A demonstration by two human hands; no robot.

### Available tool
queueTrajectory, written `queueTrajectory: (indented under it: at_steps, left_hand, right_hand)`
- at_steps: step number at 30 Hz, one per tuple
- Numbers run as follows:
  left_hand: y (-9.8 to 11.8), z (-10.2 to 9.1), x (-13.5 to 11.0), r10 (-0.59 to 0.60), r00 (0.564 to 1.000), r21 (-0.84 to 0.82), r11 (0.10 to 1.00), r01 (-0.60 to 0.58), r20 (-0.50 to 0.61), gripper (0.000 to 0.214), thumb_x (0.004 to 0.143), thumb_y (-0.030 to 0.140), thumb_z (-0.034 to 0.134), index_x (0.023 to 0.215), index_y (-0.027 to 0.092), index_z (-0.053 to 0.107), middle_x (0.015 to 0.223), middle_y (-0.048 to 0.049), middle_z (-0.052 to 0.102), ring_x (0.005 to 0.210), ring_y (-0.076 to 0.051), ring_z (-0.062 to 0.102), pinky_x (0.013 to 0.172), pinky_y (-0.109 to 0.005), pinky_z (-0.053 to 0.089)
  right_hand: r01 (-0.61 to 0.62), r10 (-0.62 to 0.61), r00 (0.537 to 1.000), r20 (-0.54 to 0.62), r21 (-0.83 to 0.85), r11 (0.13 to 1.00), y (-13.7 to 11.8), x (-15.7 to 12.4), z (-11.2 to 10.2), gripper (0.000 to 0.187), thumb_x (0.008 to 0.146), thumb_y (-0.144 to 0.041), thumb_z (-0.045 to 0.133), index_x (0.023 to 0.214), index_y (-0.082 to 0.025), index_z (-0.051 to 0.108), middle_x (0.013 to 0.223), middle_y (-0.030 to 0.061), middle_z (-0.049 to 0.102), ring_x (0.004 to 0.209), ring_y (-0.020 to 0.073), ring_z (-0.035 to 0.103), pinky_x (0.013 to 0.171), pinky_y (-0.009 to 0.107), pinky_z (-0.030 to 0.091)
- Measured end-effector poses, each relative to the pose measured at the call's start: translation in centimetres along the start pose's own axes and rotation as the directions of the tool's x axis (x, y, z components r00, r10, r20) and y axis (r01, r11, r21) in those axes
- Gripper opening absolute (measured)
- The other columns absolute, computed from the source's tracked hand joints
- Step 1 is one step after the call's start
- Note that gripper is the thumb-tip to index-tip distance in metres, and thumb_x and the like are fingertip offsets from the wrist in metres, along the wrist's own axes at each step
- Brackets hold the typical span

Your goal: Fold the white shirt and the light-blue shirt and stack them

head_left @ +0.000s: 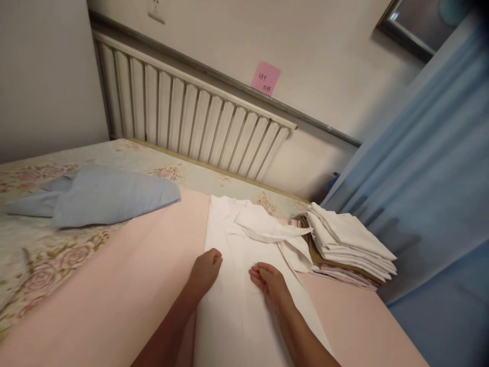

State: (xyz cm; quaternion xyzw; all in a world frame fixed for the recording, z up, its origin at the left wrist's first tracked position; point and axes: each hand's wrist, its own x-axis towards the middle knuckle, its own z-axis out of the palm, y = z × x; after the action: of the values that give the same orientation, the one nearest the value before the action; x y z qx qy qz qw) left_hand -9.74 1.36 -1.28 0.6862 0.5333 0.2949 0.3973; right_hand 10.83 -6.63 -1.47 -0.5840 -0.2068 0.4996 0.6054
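Note:
A long piece of white cloth [244, 316], perhaps a garment, lies lengthwise before me on a pink cover. Its far end is rumpled, with a loose flap pointing right. My left hand [206, 270] is closed in a loose fist over the cloth's left edge; the cloth around it lies flat and nothing shows in the fingers. Over the middle of the cloth is my right hand [269, 283], fingers bent but apart, holding nothing visible. Whether either hand touches the cloth I cannot tell.
A stack of folded white cloths [351, 237] lies to the right, with brown and patterned ones beneath. Blue cloth [118, 196] lies at left on a floral cover [72, 257]. Behind are a radiator [191, 114] and wall; a blue curtain [431, 168] hangs at right.

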Motion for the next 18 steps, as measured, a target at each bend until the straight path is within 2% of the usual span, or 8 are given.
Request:
queueTrajectory:
  at_steps: [4,11,18]
  left_hand:
    - [-0.2,-0.1,0.1,-0.022,1.0,-0.037,0.999,0.022,-0.01,0.017,0.081,0.028,0.042,0.079,0.022,0.057,0.072,0.0013,0.063,0.068,-0.013,0.059,0.06,-0.023,0.038]
    - [-0.1,-0.4,0.1,-0.019,1.0,-0.056,0.998,0.018,-0.022,0.016,0.08,0.028,0.043,0.077,0.021,0.058,0.071,0.0015,0.063,0.068,-0.013,0.06,0.061,-0.023,0.039]
    - [-0.1,-0.7,0.1,-0.032,0.998,-0.059,0.998,0.029,-0.051,0.015,0.079,0.027,0.045,0.076,0.021,0.058,0.071,0.0013,0.064,0.068,-0.013,0.059,0.063,-0.023,0.04]
  right_hand:
    - [0.011,-0.012,1.0,0.029,0.039,0.999,-0.4,0.4,1.9,0.034,0.061,-0.021,0.075,0.091,-0.014,0.06,0.088,0.0069,0.07,0.088,0.0202,0.068,0.085,0.031,0.054]
    - [0.004,0.0,0.997,0.082,-0.055,0.999,-0.3,1.7,4.1,0.03,0.064,-0.021,0.071,0.09,-0.014,0.058,0.087,0.0067,0.068,0.085,0.0174,0.068,0.083,0.029,0.054]
    - [0.009,0.024,0.989,0.145,-0.218,0.976,-1.4,3.7,6.9,0.024,0.062,-0.02,0.067,0.083,-0.015,0.058,0.07,0.0012,0.065,0.061,0.0119,0.062,0.062,0.026,0.052]
